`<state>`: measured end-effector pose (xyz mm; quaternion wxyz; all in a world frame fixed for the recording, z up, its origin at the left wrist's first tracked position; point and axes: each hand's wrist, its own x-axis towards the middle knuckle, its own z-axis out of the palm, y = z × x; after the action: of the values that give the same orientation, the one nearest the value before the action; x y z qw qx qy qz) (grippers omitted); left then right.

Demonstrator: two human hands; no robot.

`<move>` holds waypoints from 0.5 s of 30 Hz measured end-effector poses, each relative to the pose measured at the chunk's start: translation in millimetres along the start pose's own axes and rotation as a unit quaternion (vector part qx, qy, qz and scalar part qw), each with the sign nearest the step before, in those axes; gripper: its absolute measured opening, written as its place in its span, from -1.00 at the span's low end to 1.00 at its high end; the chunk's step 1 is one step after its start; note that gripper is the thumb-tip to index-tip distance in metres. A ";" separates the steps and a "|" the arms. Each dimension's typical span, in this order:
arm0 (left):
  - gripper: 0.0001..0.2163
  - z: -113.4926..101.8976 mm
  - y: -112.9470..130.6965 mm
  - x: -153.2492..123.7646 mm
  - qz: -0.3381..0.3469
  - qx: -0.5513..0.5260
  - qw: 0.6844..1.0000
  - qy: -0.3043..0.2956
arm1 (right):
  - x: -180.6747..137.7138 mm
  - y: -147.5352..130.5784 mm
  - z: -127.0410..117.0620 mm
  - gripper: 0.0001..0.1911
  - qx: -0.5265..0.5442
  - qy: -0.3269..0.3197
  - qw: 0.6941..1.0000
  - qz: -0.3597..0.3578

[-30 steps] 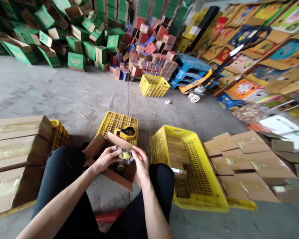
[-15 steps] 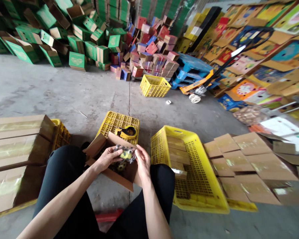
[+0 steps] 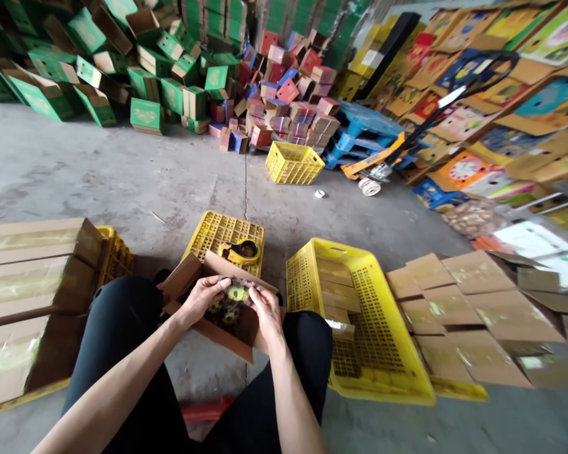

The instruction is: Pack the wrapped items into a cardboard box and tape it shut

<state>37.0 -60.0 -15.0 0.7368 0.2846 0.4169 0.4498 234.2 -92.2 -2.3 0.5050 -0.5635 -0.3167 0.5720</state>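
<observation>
Between my hands is a small clear plastic packet [image 3: 237,292] with something yellow-green and dark-spotted inside. My left hand [image 3: 202,300] pinches its left end, and my right hand [image 3: 266,308] grips the right end. Directly below stands an open cardboard box [image 3: 223,340] with its flaps spread. Several dark and yellowish round items [image 3: 226,314] lie in it, partly hidden by my hands. Just behind the box, a yellow and black tape dispenser [image 3: 240,251] rests on an upturned yellow crate [image 3: 213,228].
A yellow crate [image 3: 389,277] holding small cartons is on my right, beside stacked brown cartons [image 3: 483,302]. Large taped cartons [image 3: 33,271] stand on my left. Farther off are another yellow crate [image 3: 294,165], a pallet jack [image 3: 383,161] and piled green boxes [image 3: 146,115].
My right hand has shifted slightly left and lower, its fingers now curled over the packet's right end. The left hand has hardly moved.
</observation>
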 end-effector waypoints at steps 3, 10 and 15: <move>-0.54 1.3 1.1 -0.7 0.001 -0.019 1.000 0.007 | -0.1 0.8 -0.7 -0.40 -0.018 -0.001 1.000 0.001; -0.57 5.0 5.1 -2.3 0.004 -0.050 0.999 0.003 | 1.6 5.4 2.7 -0.44 0.028 0.019 0.999 0.006; -0.57 6.3 6.6 -2.9 0.003 -0.045 0.999 0.010 | 2.4 4.9 1.8 -0.45 0.036 -0.002 0.999 0.008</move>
<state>38.9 -60.0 -5.6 0.7435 0.2480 0.4026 0.4729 231.7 -91.0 -7.4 0.5194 -0.5463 -0.2926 0.5884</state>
